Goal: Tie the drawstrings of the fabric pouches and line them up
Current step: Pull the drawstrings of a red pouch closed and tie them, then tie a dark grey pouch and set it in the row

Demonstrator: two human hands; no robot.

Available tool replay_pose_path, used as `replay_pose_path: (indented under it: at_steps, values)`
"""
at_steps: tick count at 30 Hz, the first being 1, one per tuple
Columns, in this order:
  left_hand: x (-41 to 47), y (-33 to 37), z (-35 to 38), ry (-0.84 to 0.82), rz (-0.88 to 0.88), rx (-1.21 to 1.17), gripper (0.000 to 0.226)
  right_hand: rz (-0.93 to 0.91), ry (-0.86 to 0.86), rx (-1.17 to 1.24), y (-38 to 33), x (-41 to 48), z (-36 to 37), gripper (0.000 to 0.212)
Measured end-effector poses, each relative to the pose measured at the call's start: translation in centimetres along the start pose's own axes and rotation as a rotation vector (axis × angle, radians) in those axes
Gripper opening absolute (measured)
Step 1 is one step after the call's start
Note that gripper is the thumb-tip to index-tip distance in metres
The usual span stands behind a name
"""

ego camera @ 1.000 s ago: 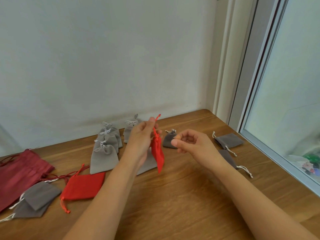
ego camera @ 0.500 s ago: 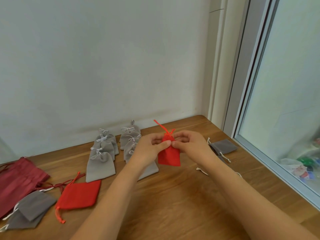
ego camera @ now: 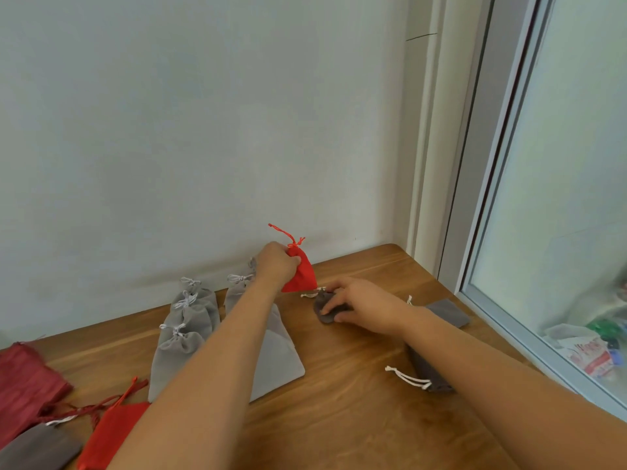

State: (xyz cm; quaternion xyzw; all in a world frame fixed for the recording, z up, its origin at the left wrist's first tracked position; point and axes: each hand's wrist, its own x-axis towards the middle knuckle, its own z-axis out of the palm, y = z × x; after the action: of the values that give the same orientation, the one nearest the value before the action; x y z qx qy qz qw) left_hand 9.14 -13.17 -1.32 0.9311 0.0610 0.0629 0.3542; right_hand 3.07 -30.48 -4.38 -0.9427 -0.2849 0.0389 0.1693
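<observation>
Fingers of the left hand (ego camera: 276, 266) pinch the tied red pouch (ego camera: 300, 274) above the wooden table (ego camera: 356, 385), near the wall; right hand (ego camera: 356, 305) curls over a small dark grey pouch (ego camera: 324, 308).

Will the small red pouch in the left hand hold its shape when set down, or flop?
Probably flops: the red pouch droops limply from the left hand gripping its neck. Likely light, as it looks flat and empty. Unlikely to roll.
</observation>
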Motion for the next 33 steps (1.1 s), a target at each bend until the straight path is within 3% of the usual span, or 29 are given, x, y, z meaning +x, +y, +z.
replay_pose_path:
  at_steps: [6, 10, 14, 18, 20, 22, 25, 29, 32, 33]
  values:
    - [2.0, -0.8, 1.8, 0.000, 0.064, 0.315, 0.022, 0.065, -0.029, -0.109, 3.4, 2.0, -1.6, 0.037]
    - [2.3, -1.1, 2.2, 0.070, 0.085, 0.475, 0.029, 0.087, -0.062, -0.115, 4.7, 3.4, -1.7, 0.044]
    - [1.6, -0.7, 2.3, 0.098, 0.027, 0.388, 0.042, 0.133, -0.053, 0.017, 4.5, 4.0, -1.9, 0.050]
    - [-1.0, 1.1, 2.2, 0.133, 0.257, 0.332, 0.026, 0.207, 0.040, 0.243, 4.7, 2.8, -3.8, 0.034]
    - [-3.8, 2.7, 2.5, 0.010, 0.344, 0.178, 0.017, 0.215, 0.025, 0.273, 5.5, 1.5, -5.4, 0.028]
    - [-6.8, 4.3, 3.3, -0.250, 0.335, 0.086, 0.032, 0.236, 0.025, 0.278, 6.4, -0.3, -6.8, 0.023]
    - [-10.5, 5.7, 5.4, -0.588, 0.356, 0.198, 0.047, 0.277, 0.007, 0.253, 7.6, -2.9, -7.7, 0.020]
    - [-12.5, 5.8, 7.4, -0.684, 0.417, 0.179, 0.046, 0.324, -0.153, 0.183, 9.3, -5.8, -7.2, 0.026]
    - [-12.5, 6.0, 7.5, -0.734, 0.450, 0.181, 0.022, 0.344, -0.235, 0.252, 9.8, -7.1, -6.8, 0.034]
    - [-12.1, 6.0, 7.4, -0.759, 0.443, 0.186, 0.025, 0.342, -0.231, 0.252, 10.0, -7.3, -6.7, 0.035]
